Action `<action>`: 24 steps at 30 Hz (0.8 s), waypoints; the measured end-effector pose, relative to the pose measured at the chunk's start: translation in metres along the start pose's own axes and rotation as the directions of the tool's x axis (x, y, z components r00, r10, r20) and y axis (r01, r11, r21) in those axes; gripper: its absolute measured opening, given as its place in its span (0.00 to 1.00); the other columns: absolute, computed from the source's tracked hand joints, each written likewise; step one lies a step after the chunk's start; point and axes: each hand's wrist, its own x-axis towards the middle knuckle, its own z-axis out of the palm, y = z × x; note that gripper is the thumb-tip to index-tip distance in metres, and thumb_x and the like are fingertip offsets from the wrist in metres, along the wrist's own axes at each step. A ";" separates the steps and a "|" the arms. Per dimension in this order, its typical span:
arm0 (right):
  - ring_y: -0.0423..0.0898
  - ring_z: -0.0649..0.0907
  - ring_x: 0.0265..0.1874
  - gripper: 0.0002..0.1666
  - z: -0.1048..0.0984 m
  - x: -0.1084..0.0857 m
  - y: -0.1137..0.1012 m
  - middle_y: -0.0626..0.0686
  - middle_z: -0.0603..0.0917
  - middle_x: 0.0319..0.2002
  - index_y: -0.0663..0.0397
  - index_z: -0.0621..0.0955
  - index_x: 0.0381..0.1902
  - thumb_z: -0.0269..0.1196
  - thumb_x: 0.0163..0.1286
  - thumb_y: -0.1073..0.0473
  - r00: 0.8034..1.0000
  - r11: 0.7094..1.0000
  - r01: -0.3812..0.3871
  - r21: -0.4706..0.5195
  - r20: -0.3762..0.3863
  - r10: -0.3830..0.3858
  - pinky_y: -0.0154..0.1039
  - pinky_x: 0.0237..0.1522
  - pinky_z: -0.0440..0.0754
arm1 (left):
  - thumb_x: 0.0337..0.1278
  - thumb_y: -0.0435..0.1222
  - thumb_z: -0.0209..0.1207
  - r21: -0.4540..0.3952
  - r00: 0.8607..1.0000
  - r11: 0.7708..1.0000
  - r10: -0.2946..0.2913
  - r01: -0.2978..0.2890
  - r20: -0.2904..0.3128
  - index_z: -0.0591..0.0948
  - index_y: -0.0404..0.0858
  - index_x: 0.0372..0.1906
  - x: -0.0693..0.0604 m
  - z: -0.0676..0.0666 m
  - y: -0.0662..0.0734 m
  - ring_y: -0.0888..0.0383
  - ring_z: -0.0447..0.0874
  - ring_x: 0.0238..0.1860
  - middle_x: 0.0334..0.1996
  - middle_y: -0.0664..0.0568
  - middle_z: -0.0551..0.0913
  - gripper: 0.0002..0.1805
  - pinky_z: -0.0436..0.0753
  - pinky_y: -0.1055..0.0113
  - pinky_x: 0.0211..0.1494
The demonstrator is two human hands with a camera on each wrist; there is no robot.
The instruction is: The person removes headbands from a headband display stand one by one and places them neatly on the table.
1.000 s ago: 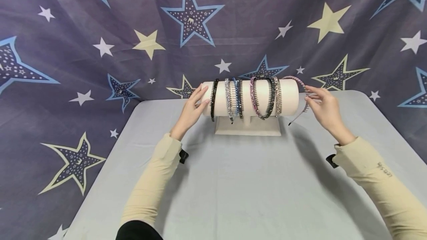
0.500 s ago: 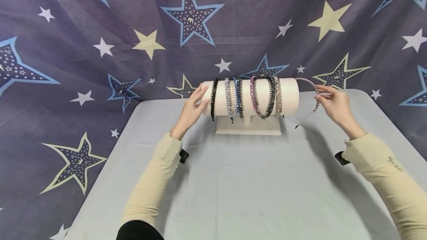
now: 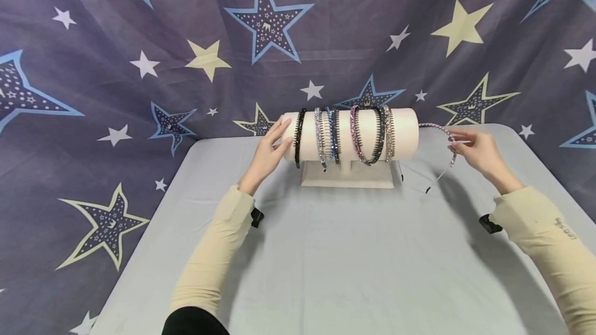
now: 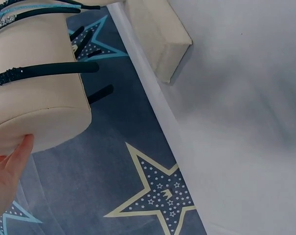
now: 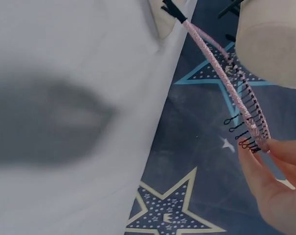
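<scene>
A pink glittery headband with black wire teeth is pinched between the thumb and fingers of my right hand. In the head view this headband stands off the right end of a cream cylinder stand, apart from it. My left hand rests against the cylinder's left end, fingers extended along it; in the left wrist view the fingertips touch the round end face. Around the cylinder hang several headbands: a black one nearest my left hand, then silver, blue, purple-pink, black and beige-silver ones.
The stand's flat base sits on a table with a pale grey cloth. Behind and to the sides hangs a dark purple curtain with printed stars. Shadows of the arms fall on the cloth.
My right hand has moved right and slightly down with the pink headband, drawing it off the cylinder's right end. The left hand has stayed at the left end.
</scene>
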 end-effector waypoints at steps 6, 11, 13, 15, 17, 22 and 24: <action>0.24 0.78 0.23 0.21 -0.003 0.001 0.010 0.60 0.82 0.35 0.81 0.66 0.53 0.48 0.62 0.73 0.996 0.996 -0.037 0.077 0.085 0.030 0.19 0.29 0.78 | 0.60 0.35 0.51 0.000 1.000 1.000 0.000 0.000 -0.003 0.64 0.39 0.63 0.000 0.000 0.000 0.52 0.56 0.64 0.67 0.49 0.52 0.25 0.73 0.63 0.57; 0.23 0.77 0.22 0.21 -0.003 0.002 0.018 0.51 0.81 0.32 0.83 0.64 0.53 0.46 0.62 0.74 0.990 0.992 -0.075 0.098 0.128 0.062 0.21 0.29 0.79 | 0.60 0.35 0.51 0.003 1.000 1.000 -0.008 0.008 -0.002 0.64 0.40 0.63 0.000 0.001 0.000 0.52 0.57 0.64 0.67 0.50 0.52 0.25 0.73 0.63 0.57; 0.24 0.77 0.21 0.21 -0.002 0.002 0.022 0.60 0.80 0.34 0.84 0.64 0.53 0.46 0.62 0.75 0.988 0.993 -0.078 0.090 0.141 0.065 0.21 0.29 0.79 | 0.60 0.35 0.51 0.002 1.000 1.000 -0.004 0.004 -0.005 0.64 0.39 0.63 0.000 0.001 -0.001 0.52 0.57 0.64 0.67 0.49 0.52 0.25 0.73 0.62 0.57; 0.24 0.77 0.21 0.21 -0.001 0.002 0.025 0.68 0.78 0.37 0.84 0.64 0.52 0.45 0.62 0.76 0.986 0.994 -0.079 0.079 0.150 0.067 0.22 0.29 0.80 | 0.60 0.34 0.50 -0.004 1.000 1.000 -0.004 0.004 -0.005 0.64 0.38 0.62 -0.002 0.000 0.004 0.52 0.57 0.64 0.67 0.49 0.52 0.24 0.72 0.62 0.57; 0.24 0.77 0.21 0.20 0.001 0.002 0.029 0.76 0.75 0.39 0.85 0.64 0.52 0.45 0.62 0.76 0.985 0.995 -0.078 0.069 0.162 0.066 0.22 0.29 0.80 | 0.60 0.33 0.50 -0.005 1.000 1.000 -0.007 0.006 -0.004 0.64 0.37 0.62 -0.003 0.000 0.009 0.51 0.56 0.64 0.67 0.47 0.52 0.24 0.72 0.61 0.58; 0.26 0.78 0.23 0.21 0.005 0.003 0.038 0.78 0.72 0.43 0.84 0.64 0.53 0.44 0.62 0.76 0.975 0.990 -0.122 0.070 0.197 0.106 0.23 0.30 0.80 | 0.60 0.34 0.50 -0.004 1.000 1.000 -0.014 0.014 -0.004 0.64 0.38 0.62 -0.001 0.000 0.005 0.51 0.56 0.64 0.67 0.49 0.52 0.24 0.72 0.60 0.58; 0.28 0.79 0.23 0.21 0.005 0.003 0.041 0.75 0.75 0.42 0.84 0.63 0.53 0.44 0.62 0.76 0.970 0.986 -0.143 0.081 0.208 0.124 0.24 0.31 0.80 | 0.60 0.35 0.50 -0.003 1.000 1.000 -0.014 0.014 -0.007 0.65 0.39 0.62 0.000 0.000 0.000 0.52 0.56 0.64 0.67 0.50 0.52 0.24 0.72 0.60 0.58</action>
